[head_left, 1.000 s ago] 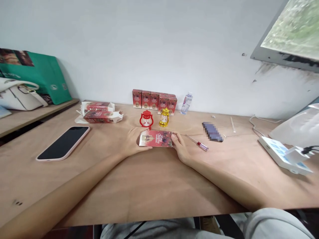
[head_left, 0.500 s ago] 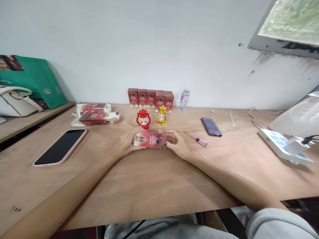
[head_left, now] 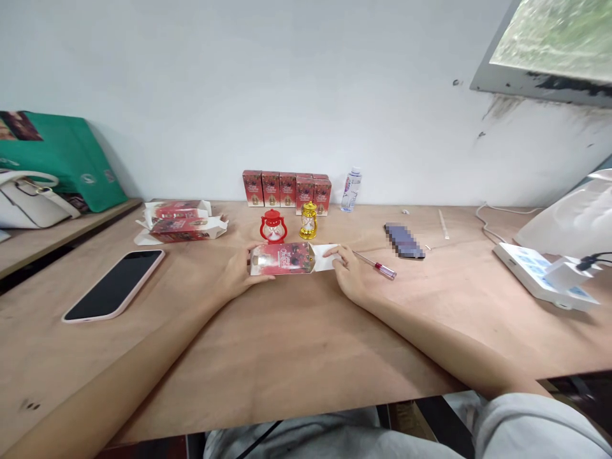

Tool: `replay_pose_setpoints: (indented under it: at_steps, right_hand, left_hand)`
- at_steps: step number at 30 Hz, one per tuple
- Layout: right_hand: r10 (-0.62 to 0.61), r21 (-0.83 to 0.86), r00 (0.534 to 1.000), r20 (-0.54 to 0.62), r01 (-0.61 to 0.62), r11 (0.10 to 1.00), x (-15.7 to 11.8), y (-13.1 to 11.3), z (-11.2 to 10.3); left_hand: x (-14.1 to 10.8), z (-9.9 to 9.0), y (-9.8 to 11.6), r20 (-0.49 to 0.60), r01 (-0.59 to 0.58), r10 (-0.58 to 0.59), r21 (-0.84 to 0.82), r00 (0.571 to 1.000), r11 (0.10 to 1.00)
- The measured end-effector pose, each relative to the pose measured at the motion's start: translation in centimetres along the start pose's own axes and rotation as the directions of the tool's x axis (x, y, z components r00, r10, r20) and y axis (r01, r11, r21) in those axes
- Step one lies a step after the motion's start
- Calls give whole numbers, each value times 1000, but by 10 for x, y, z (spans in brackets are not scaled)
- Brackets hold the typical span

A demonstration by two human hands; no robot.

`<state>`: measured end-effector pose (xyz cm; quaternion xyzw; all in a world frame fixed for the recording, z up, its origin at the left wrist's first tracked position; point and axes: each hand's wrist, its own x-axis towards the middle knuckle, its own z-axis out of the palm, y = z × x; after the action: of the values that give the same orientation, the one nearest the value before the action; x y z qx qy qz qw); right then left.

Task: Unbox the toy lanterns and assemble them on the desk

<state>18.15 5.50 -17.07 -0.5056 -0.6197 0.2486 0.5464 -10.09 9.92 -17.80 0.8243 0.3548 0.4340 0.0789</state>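
Observation:
A small red printed carton (head_left: 282, 259) lies on its side between my hands, its right end open with the white flap (head_left: 325, 257) folded out. My left hand (head_left: 240, 273) is closed around the carton's left end. The fingers of my right hand (head_left: 347, 271) are bent at the white flap and touch it. Just behind the carton stand a red toy lantern (head_left: 273, 226) and a gold toy lantern (head_left: 308, 221), both upright. Whatever lies inside the carton is mostly hidden; a small gold spot shows at the open end.
Several upright red cartons (head_left: 271, 189) and a clear bottle (head_left: 351, 190) stand along the wall. Opened cartons (head_left: 184, 226) and a pink-cased phone (head_left: 115, 285) lie left. To the right are a screwdriver (head_left: 377, 266), a dark phone (head_left: 404, 241) and a power strip (head_left: 535, 274).
The carton's right end has been opened, and its white flap now points right. My right hand has shifted from the carton's end onto that flap. My left hand keeps its hold.

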Motion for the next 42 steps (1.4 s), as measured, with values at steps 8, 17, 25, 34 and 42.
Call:
replay_pose_setpoints:
  at_steps: [8, 17, 25, 34, 42]
  right_hand:
    - [-141, 6, 984, 107, 141, 990, -4, -11, -1]
    - [3, 125, 993, 114, -18, 992, 4, 7, 7]
    - [46, 292, 979, 197, -103, 951, 8, 12, 8]
    - [66, 307, 979, 192, -124, 944, 9, 16, 11]
    - [78, 285, 977, 199, -134, 949, 11, 16, 11]
  left_hand:
    - [-2, 5, -2, -65, 0, 2, 27, 998, 1000]
    - [-1, 7, 3, -111, -203, 217, 128, 970, 971]
    - [1, 6, 16, -102, -389, 423, 250, 900, 887]
    - [2, 4, 23, -66, -430, 464, 280, 883, 858]
    - [2, 6, 24, -52, -458, 499, 324, 865, 828]
